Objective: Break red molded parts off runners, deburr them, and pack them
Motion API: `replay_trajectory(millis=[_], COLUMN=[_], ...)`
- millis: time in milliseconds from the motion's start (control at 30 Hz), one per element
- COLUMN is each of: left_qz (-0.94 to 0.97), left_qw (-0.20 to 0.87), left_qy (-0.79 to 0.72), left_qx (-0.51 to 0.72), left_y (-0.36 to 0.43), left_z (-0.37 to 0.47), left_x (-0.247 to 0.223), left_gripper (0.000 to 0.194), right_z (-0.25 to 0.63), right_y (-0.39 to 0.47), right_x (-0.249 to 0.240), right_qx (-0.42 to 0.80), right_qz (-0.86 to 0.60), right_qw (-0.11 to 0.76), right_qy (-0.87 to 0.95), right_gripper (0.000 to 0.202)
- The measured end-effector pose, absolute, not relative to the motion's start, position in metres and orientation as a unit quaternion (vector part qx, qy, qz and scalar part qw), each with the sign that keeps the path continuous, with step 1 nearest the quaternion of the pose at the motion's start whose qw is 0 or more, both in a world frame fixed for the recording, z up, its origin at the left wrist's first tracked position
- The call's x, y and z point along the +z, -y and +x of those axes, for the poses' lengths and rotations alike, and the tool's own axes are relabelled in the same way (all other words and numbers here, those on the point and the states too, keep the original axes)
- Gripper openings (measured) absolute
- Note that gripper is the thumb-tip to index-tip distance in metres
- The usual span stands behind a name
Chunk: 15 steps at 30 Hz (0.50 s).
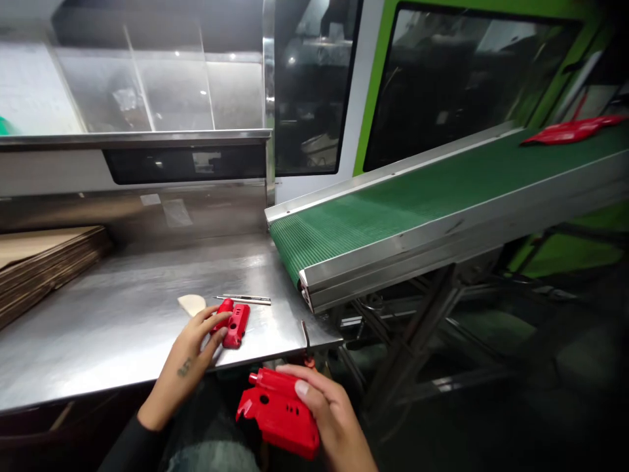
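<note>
Near the front edge of the metal table [132,314], my left hand [187,354] has its fingers and thumb around one end of a red molded plastic part [238,326]. This part rests on the tabletop and has a rounded cylinder beside a flat section with small holes. Off the table's front edge, my right hand [334,413] grips a similar, larger-looking red plastic part [282,419], thumb on top. Its cylinder faces up and a notched end points left. A pen-like tool [243,299] and a cream-coloured rounded piece [191,304] lie just beyond my left hand.
A green conveyor belt [373,213] slopes down from the right to the table's right end. Another red piece [565,133] lies high on it. Flat cardboard [49,262] is stacked at the left. A thin dark rod [305,333] sticks up by the table's front right corner.
</note>
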State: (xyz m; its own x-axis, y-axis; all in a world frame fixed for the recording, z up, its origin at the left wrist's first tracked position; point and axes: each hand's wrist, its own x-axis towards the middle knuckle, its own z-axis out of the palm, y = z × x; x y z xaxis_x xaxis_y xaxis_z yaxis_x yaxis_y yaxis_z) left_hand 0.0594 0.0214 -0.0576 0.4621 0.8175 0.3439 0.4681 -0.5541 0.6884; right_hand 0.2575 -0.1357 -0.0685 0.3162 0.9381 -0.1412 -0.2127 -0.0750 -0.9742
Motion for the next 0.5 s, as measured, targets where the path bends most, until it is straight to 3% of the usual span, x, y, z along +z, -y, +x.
replay_trajectory(millis=[233,400,500], left_qz=[0.796,0.808,0.825], left_qw=[0.269,0.306,0.265], left_qy=[-0.400,-0.343,-0.290], left_qx=[0.366,0.370,0.407], left_y=[-0.016,0.041,0.072], left_z=[0.040,0.029,0.020], left_x=[-0.053,-0.037,-0.033], left_gripper=[0.033,0.032,0.037], right_z=[0.251,0.233,0.220], right_y=[0.126,0.123,0.122], right_x=[-0.062,-0.062,-0.059], right_qx=[0.571,0.595,0.612], right_qz=[-0.445,-0.438,-0.443], right_qw=[0.628,0.620,0.612], right_qy=[0.286,0.264,0.235], right_gripper=[0.037,0.042,0.041])
